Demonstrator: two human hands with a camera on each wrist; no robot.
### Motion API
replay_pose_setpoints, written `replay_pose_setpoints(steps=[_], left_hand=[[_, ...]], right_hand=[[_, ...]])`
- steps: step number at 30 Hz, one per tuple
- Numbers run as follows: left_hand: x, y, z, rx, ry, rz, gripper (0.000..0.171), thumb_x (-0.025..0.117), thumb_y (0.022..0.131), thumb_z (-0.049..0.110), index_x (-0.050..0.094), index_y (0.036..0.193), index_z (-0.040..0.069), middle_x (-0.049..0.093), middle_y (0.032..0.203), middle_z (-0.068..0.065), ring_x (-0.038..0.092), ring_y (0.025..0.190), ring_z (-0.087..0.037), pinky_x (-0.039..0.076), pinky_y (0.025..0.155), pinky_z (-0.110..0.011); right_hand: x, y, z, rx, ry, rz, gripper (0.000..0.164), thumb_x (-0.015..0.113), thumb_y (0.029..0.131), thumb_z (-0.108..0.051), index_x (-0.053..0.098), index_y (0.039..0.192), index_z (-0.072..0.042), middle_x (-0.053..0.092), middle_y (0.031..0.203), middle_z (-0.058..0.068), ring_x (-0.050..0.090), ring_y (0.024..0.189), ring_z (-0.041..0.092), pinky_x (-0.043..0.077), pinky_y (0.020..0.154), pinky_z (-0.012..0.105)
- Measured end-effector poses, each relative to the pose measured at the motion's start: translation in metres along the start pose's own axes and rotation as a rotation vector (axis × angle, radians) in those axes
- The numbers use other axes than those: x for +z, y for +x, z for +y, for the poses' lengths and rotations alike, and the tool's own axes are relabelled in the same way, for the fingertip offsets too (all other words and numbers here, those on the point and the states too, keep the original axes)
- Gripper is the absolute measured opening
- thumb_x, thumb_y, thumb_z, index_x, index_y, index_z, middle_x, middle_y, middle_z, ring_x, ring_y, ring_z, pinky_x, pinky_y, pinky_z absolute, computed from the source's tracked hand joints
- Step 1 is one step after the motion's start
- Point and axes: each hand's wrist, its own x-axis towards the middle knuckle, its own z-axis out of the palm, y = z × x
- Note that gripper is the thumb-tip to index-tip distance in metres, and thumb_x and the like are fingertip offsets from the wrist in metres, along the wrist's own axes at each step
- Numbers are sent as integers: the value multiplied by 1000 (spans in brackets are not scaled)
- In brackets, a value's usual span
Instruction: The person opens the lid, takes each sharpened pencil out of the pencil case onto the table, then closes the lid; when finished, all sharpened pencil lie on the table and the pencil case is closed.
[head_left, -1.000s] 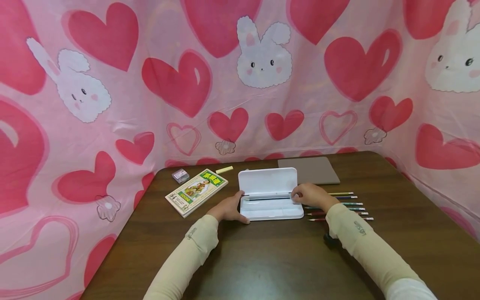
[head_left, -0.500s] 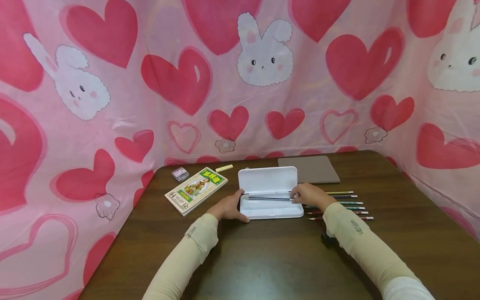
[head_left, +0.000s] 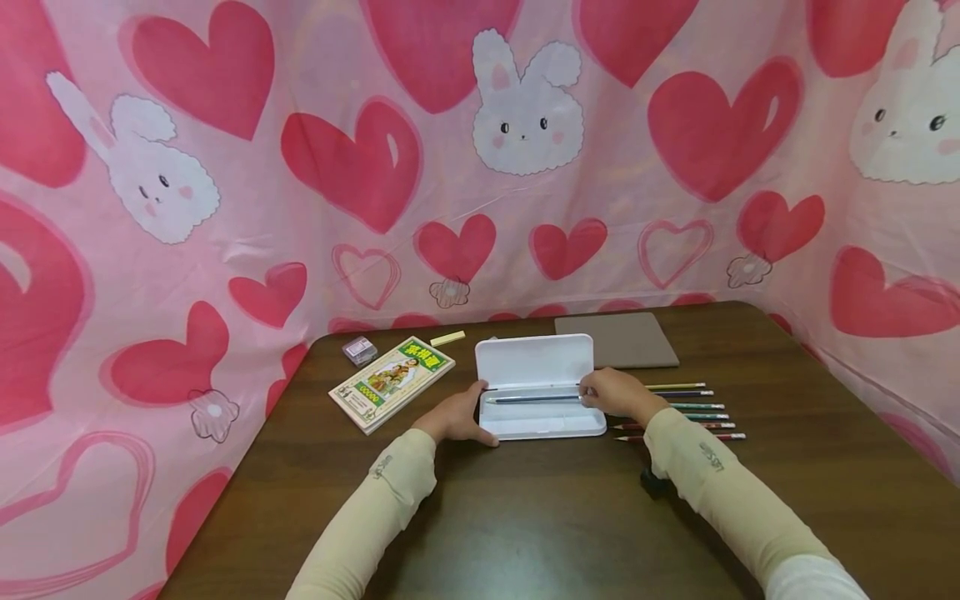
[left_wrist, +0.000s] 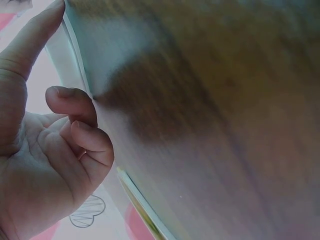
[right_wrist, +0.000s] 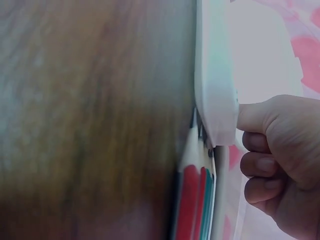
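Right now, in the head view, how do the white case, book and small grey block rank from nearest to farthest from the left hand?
1. White case: the left hand holds its left end.
2. Book: left of the hand, not touching it.
3. Small grey block: past the book, far left.

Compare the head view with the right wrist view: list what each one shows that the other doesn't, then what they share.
Only the head view shows the left hand at the left end of the white case, the dark pencil pinched by the right hand, the book, the small box and the yellow strip.

Only the right wrist view shows the inner side of the right hand, with three curled fingers in a row.

Both show the right hand, the white case, red pencils beside it, the wooden table and the pink patterned cloth.
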Motion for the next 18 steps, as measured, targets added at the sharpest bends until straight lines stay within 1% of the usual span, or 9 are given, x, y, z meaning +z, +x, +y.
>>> replay_pose_setpoints(steps=[4, 8, 12, 15, 18], left_hand=[[0, 1, -1, -8, -8, 1, 104, 81, 66, 44, 21, 145, 14, 41, 140, -14, 43, 123, -28, 32, 107, -47], [0, 2, -1, -15, -20, 1, 104, 81, 65, 44, 21, 145, 14, 40, 141, -13, 43, 123, -28, 32, 107, -48], [1, 2, -1, -12, -18, -4, 104, 81, 65, 45, 21, 144, 14, 40, 141, -13, 44, 122, -28, 33, 106, -48], [0, 2, -1, -6, -13, -4, 104, 81, 65, 44, 21, 144, 13, 41, 140, -14, 44, 121, -27, 33, 106, -47], [0, 2, 0, 2, -8, -3, 104, 81, 65, 44, 21, 144, 13, 41, 140, -14, 44, 120, -27, 33, 106, -47]], right_hand=[[-3, -3, -1, -21, -42, 49, 5, 63, 87, -14, 67, 87, -10, 66, 81, -1, 54, 68, 10, 49, 67, 33], [-6, -8, 0, -21, -61, 83, 6, 63, 87, -14, 67, 88, -9, 66, 81, 0, 56, 69, 12, 50, 68, 35], [-9, -15, 4, -12, -36, 96, 6, 63, 87, -13, 66, 88, -8, 65, 79, 0, 53, 67, 11, 49, 65, 33], [-9, -22, 11, -34, -19, 122, 5, 62, 87, -11, 66, 87, -8, 64, 77, -1, 51, 64, 9, 46, 62, 31], [-10, -32, 19, -48, -2, 151, 5, 62, 87, -11, 66, 85, -9, 64, 76, -2, 50, 64, 7, 45, 62, 30]])
